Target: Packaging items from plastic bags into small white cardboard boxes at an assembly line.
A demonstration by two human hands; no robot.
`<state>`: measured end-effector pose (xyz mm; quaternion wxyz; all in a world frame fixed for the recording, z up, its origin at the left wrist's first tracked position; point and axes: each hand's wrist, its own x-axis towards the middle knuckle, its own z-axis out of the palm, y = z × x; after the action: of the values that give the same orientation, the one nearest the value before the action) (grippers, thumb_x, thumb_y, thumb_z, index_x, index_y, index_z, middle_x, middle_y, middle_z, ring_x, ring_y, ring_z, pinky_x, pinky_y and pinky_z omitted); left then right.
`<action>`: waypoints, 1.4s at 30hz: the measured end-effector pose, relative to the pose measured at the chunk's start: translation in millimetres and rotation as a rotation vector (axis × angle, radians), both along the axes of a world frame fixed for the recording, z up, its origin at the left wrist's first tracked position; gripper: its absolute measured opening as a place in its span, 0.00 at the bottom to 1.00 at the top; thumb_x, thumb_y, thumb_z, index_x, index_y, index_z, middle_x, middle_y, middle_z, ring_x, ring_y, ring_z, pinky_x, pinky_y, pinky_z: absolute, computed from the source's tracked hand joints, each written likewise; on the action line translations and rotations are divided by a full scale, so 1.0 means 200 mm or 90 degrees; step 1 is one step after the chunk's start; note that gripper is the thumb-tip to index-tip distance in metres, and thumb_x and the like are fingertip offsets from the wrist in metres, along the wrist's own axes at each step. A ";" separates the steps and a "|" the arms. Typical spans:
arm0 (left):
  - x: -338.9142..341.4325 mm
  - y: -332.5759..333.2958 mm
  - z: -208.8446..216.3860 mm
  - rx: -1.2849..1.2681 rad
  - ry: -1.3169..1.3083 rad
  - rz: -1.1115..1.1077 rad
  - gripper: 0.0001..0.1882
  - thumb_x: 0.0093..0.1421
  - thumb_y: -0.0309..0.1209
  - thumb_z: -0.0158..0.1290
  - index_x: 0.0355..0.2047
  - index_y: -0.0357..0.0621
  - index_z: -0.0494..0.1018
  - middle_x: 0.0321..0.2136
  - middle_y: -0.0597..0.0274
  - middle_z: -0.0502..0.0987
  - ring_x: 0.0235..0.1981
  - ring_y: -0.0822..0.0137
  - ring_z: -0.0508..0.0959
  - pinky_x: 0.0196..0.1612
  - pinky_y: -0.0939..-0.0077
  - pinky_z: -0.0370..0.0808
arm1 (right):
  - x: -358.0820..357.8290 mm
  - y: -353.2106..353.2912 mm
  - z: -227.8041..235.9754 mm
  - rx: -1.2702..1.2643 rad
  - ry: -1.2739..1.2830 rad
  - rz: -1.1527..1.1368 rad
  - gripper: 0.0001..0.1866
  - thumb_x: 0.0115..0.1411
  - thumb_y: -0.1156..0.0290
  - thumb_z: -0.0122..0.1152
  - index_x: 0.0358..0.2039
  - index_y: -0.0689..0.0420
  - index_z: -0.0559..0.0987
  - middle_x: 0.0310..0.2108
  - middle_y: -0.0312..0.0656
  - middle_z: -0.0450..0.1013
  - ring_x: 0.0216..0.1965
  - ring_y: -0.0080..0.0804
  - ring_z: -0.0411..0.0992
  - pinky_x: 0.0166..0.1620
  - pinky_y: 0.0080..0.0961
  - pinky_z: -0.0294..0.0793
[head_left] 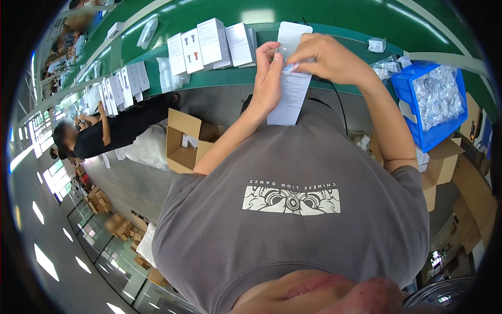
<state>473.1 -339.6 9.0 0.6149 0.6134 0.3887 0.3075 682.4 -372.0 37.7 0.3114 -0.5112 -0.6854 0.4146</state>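
Observation:
A tall white printed box (pixel 291 99) stands upright at the table's near edge, close to my shirt, with its upper flap raised. My left hand (pixel 268 78) is closed around the box's left side, thumb near the opening. Over the opening, my right hand (pixel 327 58) pinches a small clear plastic packet (pixel 288 68) with a bluish tint. The packet is partly hidden by my fingers, so its contents cannot be made out. Behind my left hand, several white boxes (pixel 210 42) with printed pictures and text stand in a row on the green table (pixel 334 32).
At the right, a blue bin (pixel 426 138) holds many clear-wrapped packets (pixel 438 97). A small packet (pixel 376 45) lies near it. Open cardboard cartons (pixel 183 128) stand below the table. A black cable (pixel 342 104) hangs down. Further left, a person in black (pixel 107 133) handles similar boxes.

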 end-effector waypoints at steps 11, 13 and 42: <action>-0.11 -0.02 -0.02 -0.056 -0.039 0.034 0.21 0.74 0.44 0.38 0.60 0.45 0.58 0.50 0.59 0.66 0.49 0.70 0.65 0.55 0.76 0.62 | -0.26 -0.07 0.20 0.028 -0.225 0.043 0.21 0.69 0.54 0.51 0.38 0.60 0.81 0.32 0.52 0.75 0.44 0.43 0.69 0.52 0.38 0.66; -0.12 -0.03 -0.05 -0.085 -0.069 0.014 0.20 0.74 0.40 0.40 0.60 0.44 0.56 0.50 0.57 0.67 0.45 0.71 0.67 0.50 0.74 0.66 | -0.28 -0.05 0.18 -0.042 -0.252 0.088 0.21 0.68 0.54 0.52 0.37 0.60 0.81 0.32 0.51 0.75 0.44 0.43 0.69 0.51 0.39 0.67; -0.38 -0.09 -0.09 0.111 -0.129 -0.088 0.18 0.64 0.32 0.55 0.54 0.42 0.74 0.57 0.53 0.65 0.54 0.65 0.73 0.55 0.72 0.71 | -0.37 -0.30 -0.13 0.082 0.299 -0.221 0.09 0.65 0.76 0.55 0.43 0.61 0.81 0.46 0.42 0.78 0.48 0.34 0.75 0.52 0.28 0.72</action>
<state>397.1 -356.9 -9.6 0.6151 0.6555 0.2535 0.3574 608.5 -432.9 11.4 0.5593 -0.4903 -0.5218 0.4177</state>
